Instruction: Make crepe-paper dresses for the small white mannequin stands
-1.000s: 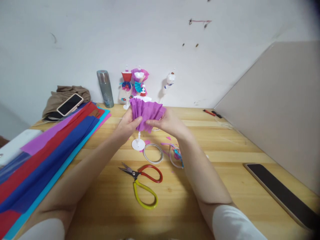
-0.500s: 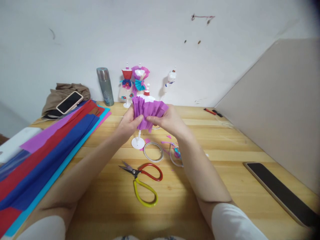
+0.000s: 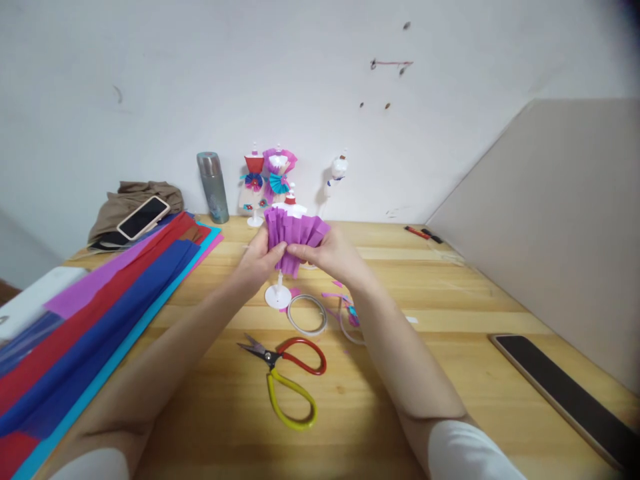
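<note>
Pleated purple crepe paper point(image 3: 295, 230) is wrapped around the front of a small white dress-form mannequin point(image 3: 291, 209) with a red neck band. The mannequin's round white base point(image 3: 278, 297) shows below the paper. My left hand point(image 3: 261, 257) pinches the paper at its left side, thumb in front. From the right, my right hand point(image 3: 333, 255) grips it too, and the two thumb tips nearly meet at the middle. The fingers behind the paper are hidden. Nearer to me, scissors point(image 3: 271, 359) with one red and one yellow handle lie with their blades apart.
A tape roll point(image 3: 307, 315) and paper scraps lie beyond the scissors. Long coloured crepe sheets point(image 3: 115, 287) cover the left side. Behind stand a flask point(image 3: 213, 188), two dressed mannequins point(image 3: 254, 167) and a white figure point(image 3: 339, 168). A dark phone point(image 3: 555, 393) lies at right.
The whole scene sits slightly lower in view, as the camera has tilted up. Both hands still hold the purple paper, its pleats gathered a little differently.
</note>
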Action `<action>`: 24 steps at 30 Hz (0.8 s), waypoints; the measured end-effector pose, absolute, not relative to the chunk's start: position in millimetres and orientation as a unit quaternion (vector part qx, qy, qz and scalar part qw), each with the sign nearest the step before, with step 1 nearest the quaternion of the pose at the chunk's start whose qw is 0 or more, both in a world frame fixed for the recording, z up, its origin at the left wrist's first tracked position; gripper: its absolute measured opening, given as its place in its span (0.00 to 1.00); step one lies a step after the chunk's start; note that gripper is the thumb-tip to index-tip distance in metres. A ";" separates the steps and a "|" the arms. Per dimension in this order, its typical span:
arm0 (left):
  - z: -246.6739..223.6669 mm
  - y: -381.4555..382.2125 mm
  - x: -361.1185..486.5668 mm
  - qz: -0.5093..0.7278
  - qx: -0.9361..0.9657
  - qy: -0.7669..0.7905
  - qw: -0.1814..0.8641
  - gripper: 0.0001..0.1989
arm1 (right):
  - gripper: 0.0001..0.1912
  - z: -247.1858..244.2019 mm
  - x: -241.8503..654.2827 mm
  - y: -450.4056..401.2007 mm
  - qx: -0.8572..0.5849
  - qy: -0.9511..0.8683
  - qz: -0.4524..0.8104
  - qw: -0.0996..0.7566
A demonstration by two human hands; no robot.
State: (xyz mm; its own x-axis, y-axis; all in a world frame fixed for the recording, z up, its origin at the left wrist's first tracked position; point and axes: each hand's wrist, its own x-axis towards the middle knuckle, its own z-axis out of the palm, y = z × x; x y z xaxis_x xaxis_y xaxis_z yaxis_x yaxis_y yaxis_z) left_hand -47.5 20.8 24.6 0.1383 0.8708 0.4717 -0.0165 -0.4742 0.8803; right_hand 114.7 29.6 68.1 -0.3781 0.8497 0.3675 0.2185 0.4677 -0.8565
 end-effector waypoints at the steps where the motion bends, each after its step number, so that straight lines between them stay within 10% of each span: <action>1: 24.2 21.1 -47.5 0.568 0.643 0.333 0.391 0.27 | 0.12 69.4 115.7 28.5 -0.358 -0.746 0.376 0.417; 24: 24.6 21.5 -49.0 0.562 0.658 0.338 0.370 0.23 | 0.04 69.1 121.6 31.7 -0.345 -0.755 0.386 0.403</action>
State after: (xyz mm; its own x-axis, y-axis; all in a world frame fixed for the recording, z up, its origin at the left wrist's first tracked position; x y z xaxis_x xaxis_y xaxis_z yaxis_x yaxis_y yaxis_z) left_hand -49.0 21.5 24.6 0.1406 0.8602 0.4903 0.0289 -0.4985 0.8664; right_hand 121.6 31.7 69.1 -0.4370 0.8319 0.3421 0.2096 0.4640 -0.8607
